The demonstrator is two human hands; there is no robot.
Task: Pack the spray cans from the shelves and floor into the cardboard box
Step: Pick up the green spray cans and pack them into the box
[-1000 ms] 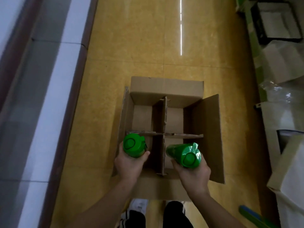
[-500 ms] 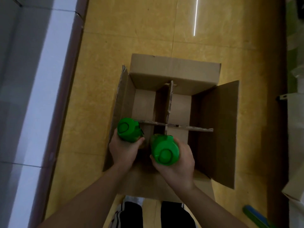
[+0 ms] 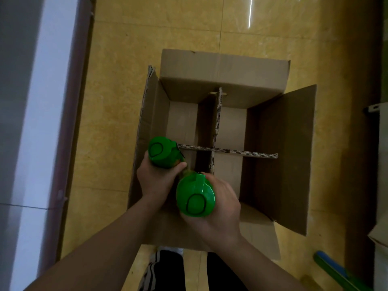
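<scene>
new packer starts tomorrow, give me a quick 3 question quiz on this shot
1. True or false: the left hand grips the left can and the right hand grips the right can.
2. The divider splits the box into how many cells? A two, B four, C six.
3. Fill in: the two far cells hold ___ cans.

Key: 1 true; 2 B; 3 no.
</scene>
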